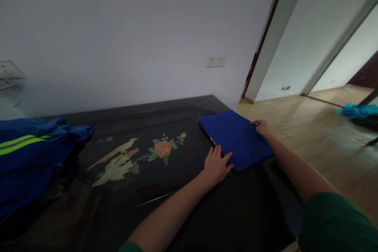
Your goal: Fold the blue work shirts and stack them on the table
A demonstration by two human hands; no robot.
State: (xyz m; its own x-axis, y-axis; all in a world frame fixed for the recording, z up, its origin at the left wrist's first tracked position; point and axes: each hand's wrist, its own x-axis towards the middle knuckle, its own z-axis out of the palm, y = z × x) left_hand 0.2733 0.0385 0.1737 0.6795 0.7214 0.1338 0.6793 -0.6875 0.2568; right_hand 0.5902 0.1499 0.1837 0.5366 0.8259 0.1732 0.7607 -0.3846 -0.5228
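A folded blue garment (236, 138) lies flat at the right end of the dark table (165, 122), a sliver of yellow-green showing at its left edge. My left hand (217, 164) rests on its near left corner with the fingers spread. At the garment's right edge is my right hand (261, 128), fingers curled and pinching the cloth there. A second blue garment (32, 157) with a yellow-green and grey reflective stripe lies loosely heaped at the table's left end.
A bird and flower picture (141, 155) decorates the tabletop. The pale wall (132, 39) with a socket plate (215, 62) rises behind the table. To the right lies a wood-look floor (295, 114), with a turquoise bundle (358, 110) at the far right.
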